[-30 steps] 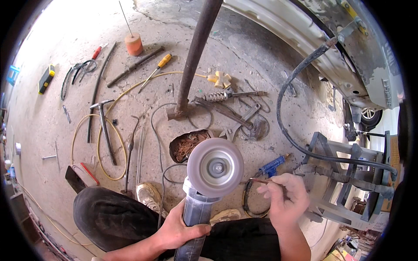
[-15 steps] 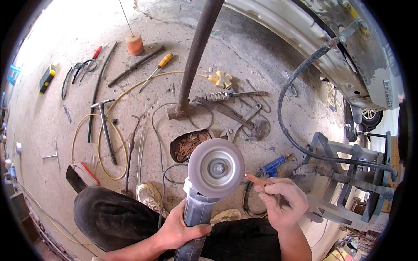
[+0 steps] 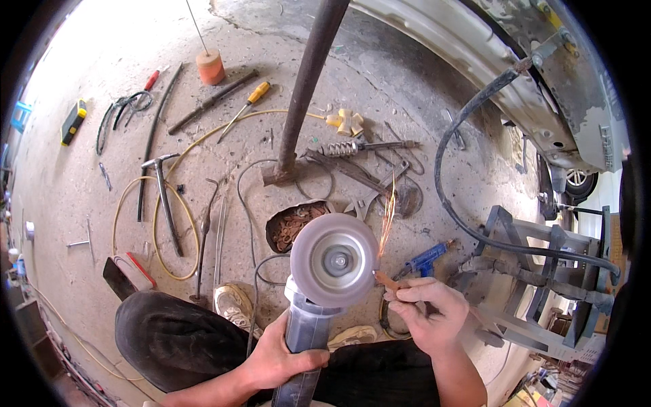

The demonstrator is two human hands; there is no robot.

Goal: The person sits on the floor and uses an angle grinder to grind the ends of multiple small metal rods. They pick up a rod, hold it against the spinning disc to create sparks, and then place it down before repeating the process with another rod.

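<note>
My left hand (image 3: 290, 354) is wrapped round the dark body of an angle grinder (image 3: 313, 332), whose round disc (image 3: 335, 260) faces up and looks blurred as if spinning. Between the thumb and fingers of my right hand (image 3: 431, 313) is a small rusty metal piece (image 3: 386, 280). Its tip touches the right edge of the disc. From that contact a streak of orange sparks (image 3: 388, 224) flies up and away. Beyond the disc sits a cut-open container (image 3: 296, 227) full of similar rusty pieces, its near side partly hidden by the disc.
An upright metal post (image 3: 308, 95) stands just beyond the container. Around it lie an adjustable wrench (image 3: 359, 205), a hammer (image 3: 163, 197), a yellow-handled screwdriver (image 3: 252, 98) and a blue air gun (image 3: 427, 260). A grey metal frame (image 3: 536, 264) and a black hose (image 3: 441, 163) are at right.
My right hand has moved left, bringing the rusty metal piece from just off the disc into contact with its edge. Sparks have appeared. My left hand and the angle grinder have barely moved.
</note>
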